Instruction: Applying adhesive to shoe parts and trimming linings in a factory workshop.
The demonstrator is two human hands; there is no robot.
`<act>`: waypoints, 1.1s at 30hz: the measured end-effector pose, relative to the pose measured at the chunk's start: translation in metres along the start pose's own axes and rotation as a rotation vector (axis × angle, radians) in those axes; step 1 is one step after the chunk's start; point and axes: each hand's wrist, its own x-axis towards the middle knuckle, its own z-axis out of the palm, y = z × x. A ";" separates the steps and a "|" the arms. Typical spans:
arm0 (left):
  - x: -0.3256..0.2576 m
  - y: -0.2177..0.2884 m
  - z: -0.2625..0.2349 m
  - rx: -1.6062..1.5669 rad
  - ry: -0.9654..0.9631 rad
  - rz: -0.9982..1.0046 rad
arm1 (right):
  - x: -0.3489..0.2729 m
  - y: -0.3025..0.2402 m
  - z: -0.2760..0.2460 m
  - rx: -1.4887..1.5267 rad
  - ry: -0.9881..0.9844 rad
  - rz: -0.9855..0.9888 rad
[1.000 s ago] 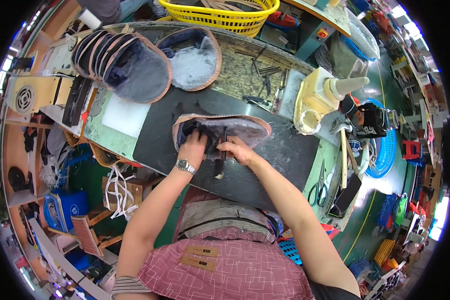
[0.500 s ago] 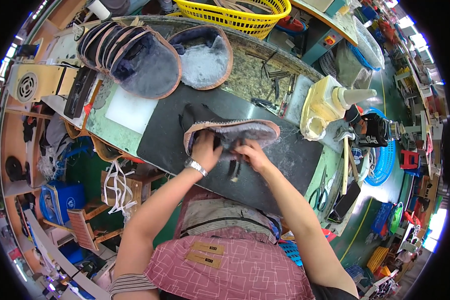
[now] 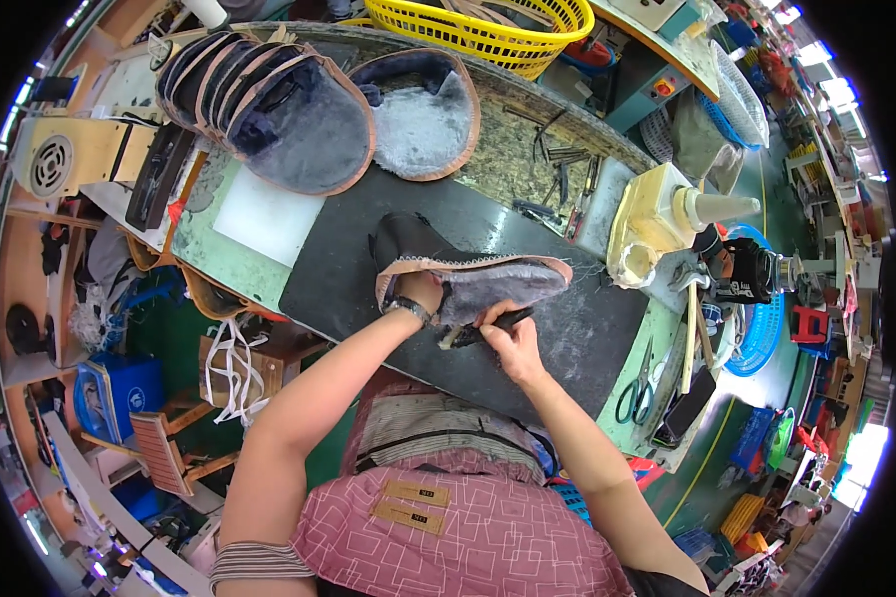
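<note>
A black shoe upper [image 3: 408,239] lies on its side on the dark work mat [image 3: 319,269], with grey fleece lining and a tan rim showing pale stitches. My left hand [image 3: 423,289] reaches into the upper's opening at the heel end. Its fingers are hidden inside, so their grip does not show. In my right hand [image 3: 513,343] is a black-handled brush [image 3: 458,336], held just below the opening. The brush's pale tip points left toward my left wrist and sits low over the mat.
Several fleece-lined uppers [image 3: 314,139] are stacked at the far left, with another upper [image 3: 423,124] beside them. A yellow basket [image 3: 478,38] stands behind. At right are a cream machine-like block with a spout [image 3: 657,224], scissors [image 3: 635,393] and a phone-like black slab [image 3: 685,406].
My left hand has slid deeper into the upper, hiding its fingers. My right hand has drawn back a little, and the brush has swung from hanging downward to pointing left.
</note>
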 end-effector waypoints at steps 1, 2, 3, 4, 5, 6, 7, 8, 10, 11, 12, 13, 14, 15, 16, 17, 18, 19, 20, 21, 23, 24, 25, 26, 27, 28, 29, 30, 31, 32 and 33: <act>-0.011 0.014 -0.016 0.223 -0.125 0.192 | -0.001 0.001 -0.007 0.132 0.021 0.104; -0.022 0.020 -0.027 0.013 -0.051 0.163 | -0.002 -0.007 -0.011 0.171 0.054 0.152; -0.029 0.024 -0.031 -0.204 0.024 0.132 | -0.002 -0.024 -0.018 0.227 0.064 0.167; -0.041 0.022 -0.037 -0.207 0.090 0.243 | -0.004 -0.035 -0.028 0.155 0.068 0.105; -0.053 0.020 -0.046 -0.215 0.160 0.357 | -0.007 -0.047 -0.043 0.077 0.074 0.042; -0.062 0.023 -0.060 -0.123 0.065 0.408 | -0.007 -0.058 -0.058 0.040 0.240 -0.017; -0.064 0.023 -0.067 -0.024 -0.040 0.455 | -0.005 -0.062 -0.077 0.011 0.406 -0.066; -0.063 0.018 -0.063 0.072 -0.062 0.479 | 0.001 -0.066 -0.099 -0.121 0.535 -0.048; -0.052 0.021 -0.065 0.175 -0.070 0.496 | 0.015 -0.069 -0.149 -0.373 0.701 -0.030; -0.043 0.024 -0.066 0.212 -0.068 0.522 | 0.020 -0.065 -0.171 -0.494 0.742 -0.028; -0.034 0.030 -0.071 0.251 -0.033 0.642 | 0.025 -0.056 -0.193 -0.612 0.741 -0.037; -0.028 0.035 -0.072 0.352 -0.026 0.730 | 0.029 -0.045 -0.211 -0.727 0.735 -0.046; -0.026 0.036 -0.075 0.409 0.025 0.806 | 0.038 -0.044 -0.214 -0.958 0.761 -0.032; -0.025 0.036 -0.076 0.467 0.075 0.883 | 0.042 -0.041 -0.215 -1.189 0.781 -0.016; -0.027 0.036 -0.071 0.468 0.014 0.864 | 0.041 -0.037 -0.213 -1.300 0.941 -0.256; -0.030 0.028 -0.064 0.477 -0.046 0.811 | 0.046 -0.062 -0.171 -1.072 0.948 -0.084; -0.030 0.029 -0.064 0.470 -0.091 0.813 | 0.042 -0.059 -0.154 -1.075 0.823 -0.224; -0.032 0.029 -0.064 0.478 -0.099 0.808 | 0.035 -0.055 -0.135 -1.069 0.696 -0.358; -0.032 0.031 -0.065 0.542 -0.113 0.821 | 0.026 -0.051 -0.102 -0.916 0.424 -0.383; -0.032 0.033 -0.064 0.608 -0.124 0.827 | 0.021 -0.040 -0.074 -1.085 0.185 -0.434; -0.032 0.035 -0.054 0.656 -0.062 0.853 | 0.021 -0.005 -0.037 -0.850 -0.180 -0.545; -0.032 0.034 -0.049 0.636 -0.004 0.875 | 0.022 0.005 -0.022 -0.806 -0.216 -0.496; -0.032 0.031 -0.044 0.616 0.054 0.897 | 0.024 0.013 -0.015 -0.801 -0.217 -0.498; -0.024 0.028 -0.047 0.448 0.001 0.862 | 0.028 0.021 -0.008 -0.817 -0.139 -0.486; -0.020 0.034 -0.059 0.165 -0.098 0.665 | 0.031 0.024 -0.004 -0.835 -0.059 -0.469; -0.017 0.036 -0.069 -0.008 -0.055 0.520 | 0.033 0.026 -0.001 -0.899 -0.003 -0.476; -0.016 0.037 -0.075 -0.179 -0.008 0.370 | 0.037 0.030 -0.003 -0.897 -0.006 -0.477; -0.014 0.030 -0.069 -0.304 -0.067 0.340 | 0.042 0.037 -0.007 -0.900 0.006 -0.495; -0.018 0.030 -0.068 -0.304 -0.066 0.337 | 0.045 0.043 -0.009 -0.904 0.017 -0.514; -0.023 0.032 -0.065 -0.237 0.018 0.379 | 0.047 0.044 -0.006 -0.800 0.199 -0.322; -0.026 0.037 -0.065 -0.170 0.100 0.425 | 0.059 0.025 -0.008 -0.533 0.250 0.236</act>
